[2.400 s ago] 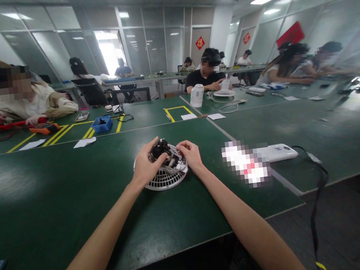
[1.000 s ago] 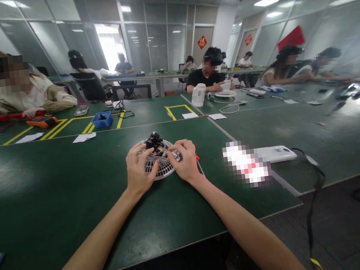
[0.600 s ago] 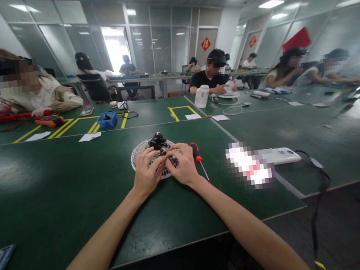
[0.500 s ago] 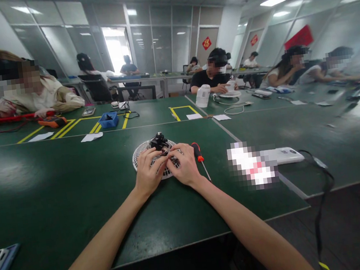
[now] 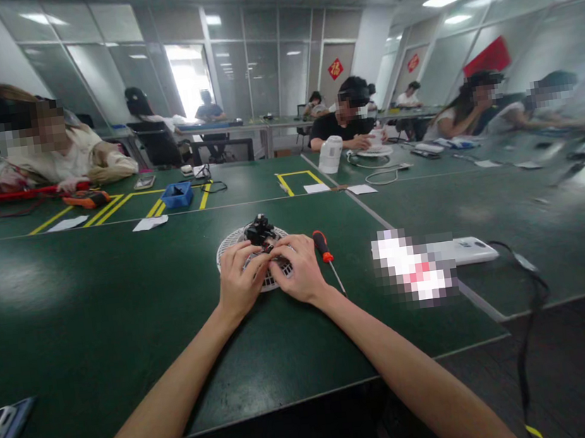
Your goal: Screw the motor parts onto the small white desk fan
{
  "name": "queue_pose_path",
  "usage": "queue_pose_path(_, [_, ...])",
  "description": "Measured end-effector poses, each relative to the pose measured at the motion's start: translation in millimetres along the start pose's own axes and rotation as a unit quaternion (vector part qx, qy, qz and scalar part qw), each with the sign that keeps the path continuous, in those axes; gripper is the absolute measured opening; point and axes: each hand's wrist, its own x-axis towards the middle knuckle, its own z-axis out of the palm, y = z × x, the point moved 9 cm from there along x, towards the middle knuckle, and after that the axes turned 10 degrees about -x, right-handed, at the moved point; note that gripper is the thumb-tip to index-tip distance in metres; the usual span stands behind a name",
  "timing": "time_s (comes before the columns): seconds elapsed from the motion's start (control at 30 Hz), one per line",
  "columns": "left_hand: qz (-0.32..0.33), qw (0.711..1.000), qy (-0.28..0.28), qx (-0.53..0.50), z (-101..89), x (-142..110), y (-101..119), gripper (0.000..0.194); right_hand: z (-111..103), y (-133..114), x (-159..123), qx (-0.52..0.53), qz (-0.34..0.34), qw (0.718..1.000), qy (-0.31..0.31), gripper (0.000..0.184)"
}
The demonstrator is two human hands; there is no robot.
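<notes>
A round white fan grille lies on the green table, with a black motor part standing on its far side. Over its near left rim is my left hand, fingers bent inward and closed. My right hand meets it from the other side, thumb and fingers pinched together. Both sets of fingertips come together just in front of the black part; whatever small piece they pinch is hidden. Just right of my right hand lies a screwdriver with a black and orange handle.
On the right lie a bright blurred-out object and a white power bank with a black cable. A phone is at the near left. Farther off are a blue bin, paper slips and a co-worker handling white parts.
My fingers have shifted only slightly against each other in front of the black part. The whole view has moved a few pixels; the grille and screwdriver stay where they were.
</notes>
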Motion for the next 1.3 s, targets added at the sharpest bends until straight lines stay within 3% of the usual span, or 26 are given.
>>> queue_pose_path(0.3, [0.034, 0.999, 0.018, 0.039, -5.4, 2, 7, 0.015, 1, -2, 1, 0.002, -0.001, 1.0, -0.008, 0.017])
queue_pose_path(0.83, [-0.035, 0.999, 0.013, 0.02, -8.0, 2, 1, 0.013, 4, -4, 0, 0.014, -0.003, 1.0, -0.012, 0.02])
queue_pose_path(1.3, [-0.075, 0.997, 0.013, 0.03, -8.1, 0, -9, 0.008, 5, -13, -2, 0.0, -0.06, 0.998, -0.016, 0.025])
